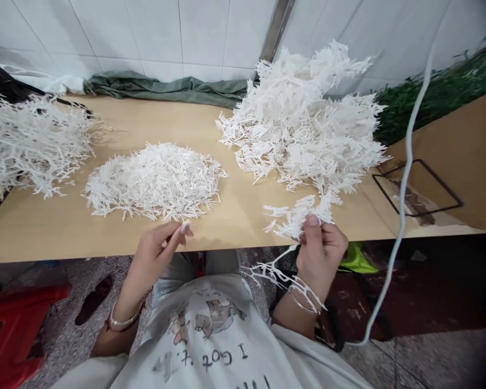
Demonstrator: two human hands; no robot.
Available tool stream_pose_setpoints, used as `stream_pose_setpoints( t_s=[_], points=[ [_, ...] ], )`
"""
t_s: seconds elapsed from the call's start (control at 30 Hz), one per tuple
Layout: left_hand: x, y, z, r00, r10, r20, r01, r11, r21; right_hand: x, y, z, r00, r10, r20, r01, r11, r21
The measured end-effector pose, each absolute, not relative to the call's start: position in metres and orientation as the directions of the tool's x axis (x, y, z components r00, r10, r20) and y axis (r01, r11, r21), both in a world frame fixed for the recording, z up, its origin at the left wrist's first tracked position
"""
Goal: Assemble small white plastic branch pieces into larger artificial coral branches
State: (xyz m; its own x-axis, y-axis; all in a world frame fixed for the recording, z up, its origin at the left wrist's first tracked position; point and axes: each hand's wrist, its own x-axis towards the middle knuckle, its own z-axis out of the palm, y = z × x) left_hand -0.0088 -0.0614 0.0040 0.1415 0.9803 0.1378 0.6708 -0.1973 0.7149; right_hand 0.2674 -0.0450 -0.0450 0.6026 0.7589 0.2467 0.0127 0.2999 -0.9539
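My right hand (321, 249) is closed on a bunch of white branching sprigs (294, 217), which look like artificial plant pieces. A thinner, bare-looking white branched stem (273, 271) hangs below that hand and crosses the wrist. My left hand (156, 251) is pinched, fingertips around a small white sprig piece (185, 227) that is mostly hidden. Just beyond the left hand lies a low heap of short white sprigs (156, 181). Past the right hand rises a taller pile of white sprigs (308, 124).
Looser white branched stems (36, 143) lie at the far left of the tan table (146, 116). A rolled green cloth (166, 89) runs along the tiled wall. At right are a pale cable (407, 156), a cardboard box (465, 156) and green foliage (453, 97). A red stool (24, 329) stands below left.
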Motion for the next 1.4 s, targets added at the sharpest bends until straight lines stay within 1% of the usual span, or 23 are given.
stream_pose_setpoints(
  t_s=[0.13,0.2,0.3,0.37,0.47,0.53,0.6,0.7,0.73,0.77,0.8,0.87,0.93,0.97,1.03,1.13,1.2,1.3,1.4],
  points=[
    [-0.006,-0.024,0.005,0.013,0.926,0.378,0.826,-0.223,0.518,0.254,-0.042,-0.05,0.511,0.832,0.216,-0.061,0.286,-0.956],
    [-0.011,-0.012,0.006,-0.052,0.89,0.453,0.861,-0.19,0.471,0.253,-0.042,-0.052,0.457,0.865,0.206,-0.076,0.269,-0.96],
    [-0.019,0.001,0.005,-0.166,0.852,0.497,0.857,-0.125,0.5,0.25,-0.042,-0.058,0.406,0.897,0.176,-0.099,0.234,-0.967],
    [-0.023,0.006,0.004,-0.224,0.851,0.476,0.827,-0.093,0.555,0.245,-0.041,-0.062,0.387,0.908,0.162,-0.119,0.223,-0.967],
    [-0.026,0.011,0.002,-0.225,0.878,0.423,0.766,-0.11,0.634,0.238,-0.04,-0.065,0.362,0.919,0.156,-0.126,0.214,-0.969],
    [-0.025,0.014,0.001,-0.211,0.877,0.433,0.739,-0.147,0.658,0.233,-0.04,-0.065,0.331,0.929,0.163,-0.111,0.209,-0.972],
    [-0.023,0.014,0.0,-0.222,0.839,0.497,0.742,-0.186,0.645,0.229,-0.039,-0.063,0.286,0.94,0.184,-0.086,0.217,-0.972],
    [-0.016,0.005,-0.001,-0.224,0.732,0.644,0.781,-0.261,0.568,0.224,-0.038,-0.06,0.225,0.944,0.242,-0.047,0.259,-0.965],
    [-0.012,-0.001,-0.002,-0.203,0.721,0.662,0.78,-0.29,0.555,0.221,-0.038,-0.058,0.21,0.942,0.262,-0.037,0.275,-0.961],
    [-0.006,-0.009,-0.003,-0.169,0.736,0.656,0.76,-0.327,0.562,0.219,-0.037,-0.057,0.195,0.94,0.278,-0.027,0.289,-0.957],
    [0.0,-0.018,-0.005,-0.114,0.781,0.614,0.721,-0.36,0.592,0.217,-0.037,-0.056,0.181,0.939,0.292,-0.016,0.3,-0.954],
    [0.013,-0.036,-0.008,0.031,0.889,0.456,0.604,-0.38,0.7,0.211,-0.038,-0.054,0.148,0.934,0.325,0.006,0.328,-0.945],
    [0.027,-0.051,-0.013,0.155,0.952,0.265,0.549,-0.306,0.778,0.207,-0.039,-0.054,0.095,0.926,0.365,0.031,0.364,-0.931],
    [0.032,-0.058,-0.014,0.183,0.964,0.192,0.556,-0.263,0.788,0.205,-0.039,-0.054,0.068,0.921,0.384,0.046,0.382,-0.923],
    [0.039,-0.068,-0.018,0.189,0.976,0.106,0.582,-0.198,0.789,0.204,-0.039,-0.056,0.021,0.909,0.416,0.082,0.413,-0.907],
    [0.042,-0.082,-0.022,0.185,0.98,0.074,0.532,-0.163,0.831,0.207,-0.041,-0.062,0.013,0.891,0.453,0.123,0.448,-0.885],
    [0.043,-0.092,-0.022,0.207,0.976,0.063,0.459,-0.153,0.875,0.208,-0.047,-0.067,0.052,0.876,0.48,0.142,0.47,-0.871],
    [0.046,-0.106,-0.016,0.236,0.968,0.083,0.389,-0.172,0.905,0.206,-0.067,-0.076,0.138,0.849,0.51,0.186,0.484,-0.855],
    [0.049,-0.118,-0.005,0.267,0.958,0.101,0.352,-0.195,0.915,0.206,-0.083,-0.079,0.234,0.855,0.463,0.191,0.427,-0.884]
  ],
)
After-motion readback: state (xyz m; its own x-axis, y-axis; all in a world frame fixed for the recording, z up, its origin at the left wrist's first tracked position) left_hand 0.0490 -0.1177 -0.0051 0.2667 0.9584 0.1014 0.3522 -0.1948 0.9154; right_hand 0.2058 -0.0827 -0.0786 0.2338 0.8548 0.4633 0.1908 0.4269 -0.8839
